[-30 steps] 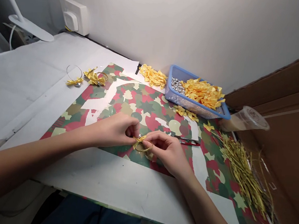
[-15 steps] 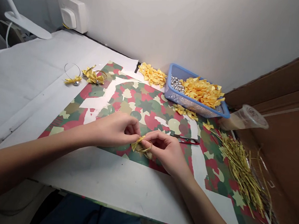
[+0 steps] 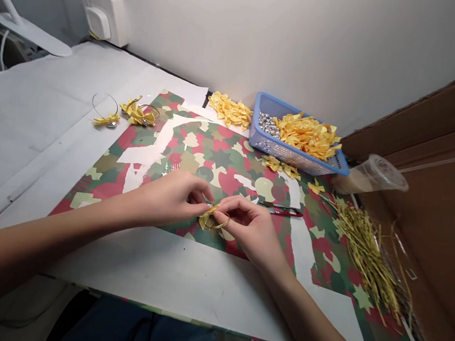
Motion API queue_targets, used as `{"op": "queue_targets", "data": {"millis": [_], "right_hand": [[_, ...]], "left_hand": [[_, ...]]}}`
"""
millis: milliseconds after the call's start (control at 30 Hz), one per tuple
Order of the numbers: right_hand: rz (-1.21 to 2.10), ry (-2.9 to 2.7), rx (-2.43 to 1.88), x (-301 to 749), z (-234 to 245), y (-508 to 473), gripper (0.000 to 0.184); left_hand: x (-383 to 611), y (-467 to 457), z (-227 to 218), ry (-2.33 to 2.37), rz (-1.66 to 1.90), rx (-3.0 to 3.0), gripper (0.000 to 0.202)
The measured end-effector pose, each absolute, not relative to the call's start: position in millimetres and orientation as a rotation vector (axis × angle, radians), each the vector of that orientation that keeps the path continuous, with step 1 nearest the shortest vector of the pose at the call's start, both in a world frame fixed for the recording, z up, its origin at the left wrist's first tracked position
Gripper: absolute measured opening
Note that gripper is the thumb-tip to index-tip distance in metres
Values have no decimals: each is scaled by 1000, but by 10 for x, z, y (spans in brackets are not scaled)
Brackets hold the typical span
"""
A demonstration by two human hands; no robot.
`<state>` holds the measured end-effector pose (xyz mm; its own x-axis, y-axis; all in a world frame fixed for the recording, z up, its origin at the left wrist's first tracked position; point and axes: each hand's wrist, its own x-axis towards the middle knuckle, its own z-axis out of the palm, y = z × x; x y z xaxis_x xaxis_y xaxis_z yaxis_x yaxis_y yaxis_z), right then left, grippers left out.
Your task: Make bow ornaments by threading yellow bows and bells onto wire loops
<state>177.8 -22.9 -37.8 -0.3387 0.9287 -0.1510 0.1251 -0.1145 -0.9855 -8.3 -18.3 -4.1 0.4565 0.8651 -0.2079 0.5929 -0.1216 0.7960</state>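
Note:
My left hand (image 3: 176, 198) and my right hand (image 3: 249, 227) meet at the front middle of the table, fingers pinched together on a small yellow ribbon bow with a gold cord loop (image 3: 211, 219). The bow is held just above the camouflage-patterned paper (image 3: 220, 159). Red-handled snips (image 3: 281, 210) lie just right of my right hand. Finished bows with loops and small silver bells (image 3: 123, 114) lie at the far left of the paper.
A blue basket (image 3: 291, 155) with yellow bows and silver bells stands at the back. Loose bows (image 3: 229, 110) lie beside it. A bundle of gold cords (image 3: 366, 250) lies at the right, near a tipped plastic cup (image 3: 369, 176) and cardboard (image 3: 432, 171). A wall socket (image 3: 101, 13) is at back left.
Both hands stay pinched on the bow with only small finger movements. The view has drifted slightly, so everything sits a little lower-left to upward in frame.

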Motion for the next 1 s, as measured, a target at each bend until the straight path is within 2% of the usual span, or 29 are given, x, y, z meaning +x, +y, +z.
{"op": "queue_targets", "data": {"millis": [167,433,1000], "right_hand": [[1486,-1479,-1147,1768,-401,-239,14],[1425,-1510,-1117,1789,-373,-252,12],[1367,-1601,-1108,1792,-396,-240,11]], "left_hand": [[-66,-195,30,1239,314,1852,23],[-52,-174,-70,1203,513,1639,14],[-11,-212,-102,1258,584,1591,11]]}}
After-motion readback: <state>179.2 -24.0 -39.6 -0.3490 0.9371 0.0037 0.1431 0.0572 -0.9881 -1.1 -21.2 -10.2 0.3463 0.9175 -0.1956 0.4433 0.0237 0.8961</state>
